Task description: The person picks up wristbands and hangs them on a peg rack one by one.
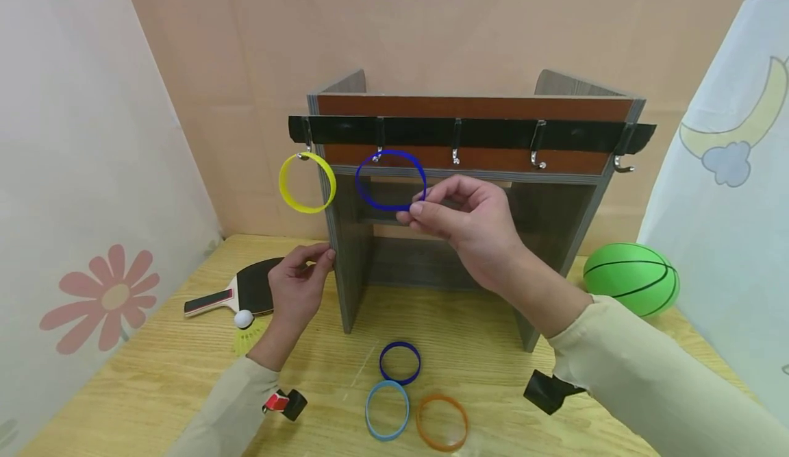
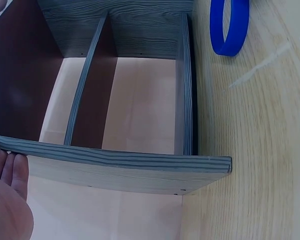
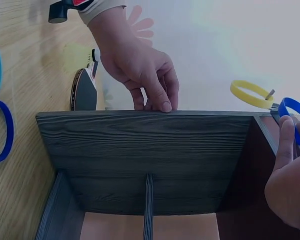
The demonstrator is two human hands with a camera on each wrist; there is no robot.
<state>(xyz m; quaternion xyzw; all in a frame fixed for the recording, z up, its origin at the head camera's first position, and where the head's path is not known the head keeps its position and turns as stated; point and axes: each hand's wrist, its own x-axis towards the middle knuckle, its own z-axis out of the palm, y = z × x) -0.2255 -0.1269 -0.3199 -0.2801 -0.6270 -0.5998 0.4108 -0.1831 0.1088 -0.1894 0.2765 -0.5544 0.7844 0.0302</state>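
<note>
My right hand (image 1: 474,220) pinches a dark blue wristband (image 1: 391,209) between thumb and fingers in front of the rack. In the head view the band's upper edge overlaps the second hook (image 1: 378,155) from the left. A yellow wristband (image 1: 307,210) hangs on the leftmost hook. Lower down, my left hand (image 1: 298,282) holds the front edge of the grey wooden shelf unit's left side panel (image 1: 342,258). The right wrist view has its thumb at that edge and its fingers (image 3: 139,100) on the outer side.
Another dark blue wristband (image 1: 401,383), a light blue one (image 1: 387,438) and an orange one (image 1: 442,449) lie on the table in front. Left are a table tennis paddle (image 1: 253,289), white ball (image 1: 243,318) and yellow shuttlecock (image 1: 248,339). A green ball (image 1: 631,279) sits right of the unit.
</note>
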